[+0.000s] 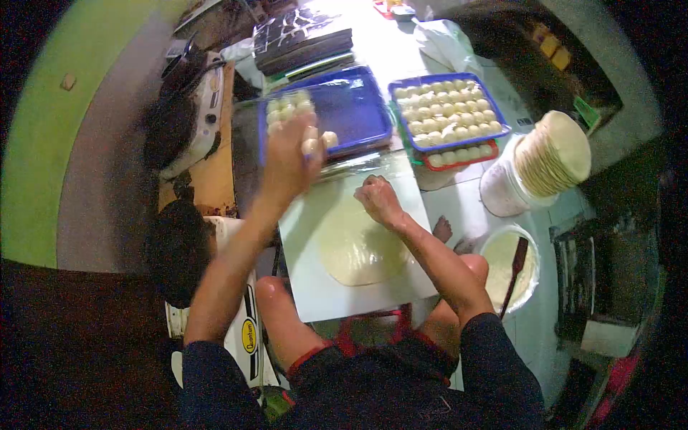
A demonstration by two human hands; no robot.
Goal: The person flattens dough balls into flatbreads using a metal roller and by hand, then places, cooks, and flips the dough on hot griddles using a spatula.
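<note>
L hand (290,161) over dough balls (287,106), blue tray's (355,111) near-left corner; fingers blurred, can't tell. R hand (380,202) fingers curled in by dough sheet's (358,254) far edge, mid white board (301,295). Risk: R tug cd tear sheet; L press cd squash balls.

- Dough sheet (358,247) on board (304,297), before person (423,383).
- Behind board: tray (358,115) holding dough balls (283,107).
- Right of that: fuller tray (502,133).
- Farther right: bucket (502,188); nearer, second bucket (529,289).

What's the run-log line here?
left hand: blurred, at round white dough balls in blue rectangular tray | right hand: curled, near flat pale-yellow dough sheet on white rectangular board | grips: unclear
</note>
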